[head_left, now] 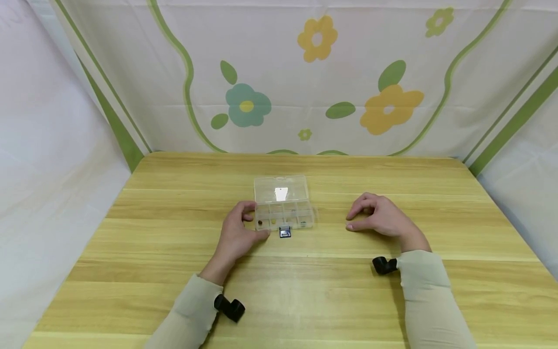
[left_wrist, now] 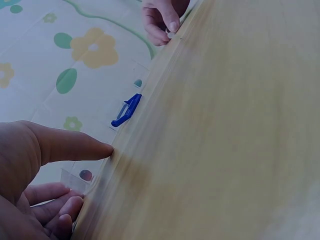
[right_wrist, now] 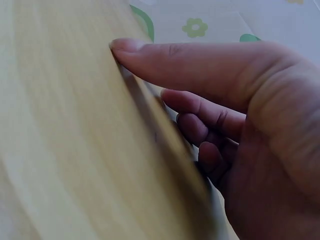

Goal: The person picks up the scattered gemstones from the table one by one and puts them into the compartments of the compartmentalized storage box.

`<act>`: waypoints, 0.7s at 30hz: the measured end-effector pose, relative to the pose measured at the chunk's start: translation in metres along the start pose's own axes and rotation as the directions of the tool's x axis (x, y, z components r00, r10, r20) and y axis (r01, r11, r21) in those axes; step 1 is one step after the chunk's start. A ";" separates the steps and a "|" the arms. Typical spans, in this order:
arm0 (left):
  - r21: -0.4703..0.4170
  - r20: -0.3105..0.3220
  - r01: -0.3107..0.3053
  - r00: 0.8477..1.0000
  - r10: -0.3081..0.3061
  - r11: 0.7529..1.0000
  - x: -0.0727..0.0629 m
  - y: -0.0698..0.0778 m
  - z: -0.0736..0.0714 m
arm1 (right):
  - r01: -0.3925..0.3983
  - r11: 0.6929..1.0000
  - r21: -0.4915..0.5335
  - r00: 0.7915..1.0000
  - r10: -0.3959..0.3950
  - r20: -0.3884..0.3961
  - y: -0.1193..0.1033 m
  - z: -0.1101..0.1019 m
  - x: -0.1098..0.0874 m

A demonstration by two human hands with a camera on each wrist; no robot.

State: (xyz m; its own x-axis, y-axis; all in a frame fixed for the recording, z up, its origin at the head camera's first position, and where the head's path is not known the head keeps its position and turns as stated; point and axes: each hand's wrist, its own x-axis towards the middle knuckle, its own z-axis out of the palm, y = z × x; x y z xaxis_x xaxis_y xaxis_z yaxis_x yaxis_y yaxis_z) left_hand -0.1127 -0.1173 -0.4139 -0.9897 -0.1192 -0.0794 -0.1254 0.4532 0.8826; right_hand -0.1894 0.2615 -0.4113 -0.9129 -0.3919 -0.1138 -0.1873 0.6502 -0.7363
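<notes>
A clear plastic compartment box (head_left: 284, 213) lies on the table with its lid (head_left: 281, 189) raised at the back. My left hand (head_left: 237, 232) holds the box's left end, thumb at the front edge and fingers at the side. A blue latch (left_wrist: 127, 111) projects from the box front. Small pieces sit in the front compartments: a dark bead (head_left: 260, 222), a yellowish piece (head_left: 273, 221) and a green one (head_left: 303, 223). Right of the box, my right hand (head_left: 381, 218) is by the tabletop, thumb and forefinger apart. The right wrist view shows nothing held.
The wood-grain table (head_left: 305, 291) extends around both hands. A flower-printed cloth (head_left: 287, 58) hangs along its back edge, with pale cloth at both sides. Black wrist cameras (head_left: 229, 308) stick out from both sleeves.
</notes>
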 end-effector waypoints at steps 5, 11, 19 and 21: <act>0.005 0.003 0.000 1.000 0.000 1.000 0.000 0.000 0.000 | -0.008 1.000 0.007 1.000 0.008 -0.004 0.000 0.001 0.000; 0.004 0.005 -0.005 1.000 0.005 1.000 0.000 0.001 0.000 | -0.002 1.000 0.001 1.000 0.002 -0.002 0.000 0.001 0.001; 0.005 0.005 -0.006 1.000 0.006 1.000 0.000 0.001 0.000 | 0.013 1.000 -0.004 1.000 -0.013 0.002 -0.001 0.001 0.002; 0.004 0.006 -0.003 1.000 0.003 1.000 0.000 0.000 0.000 | 0.015 1.000 -0.006 1.000 -0.015 0.002 -0.001 0.001 0.002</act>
State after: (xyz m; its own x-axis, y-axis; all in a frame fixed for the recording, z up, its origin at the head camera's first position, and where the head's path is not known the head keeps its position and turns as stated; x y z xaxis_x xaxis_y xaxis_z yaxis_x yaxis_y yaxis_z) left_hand -0.1126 -0.1171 -0.4140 -0.9904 -0.1131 -0.0797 -0.1231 0.4573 0.8807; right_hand -0.1903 0.2595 -0.4112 -0.9092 -0.4031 -0.1042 -0.2033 0.6483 -0.7338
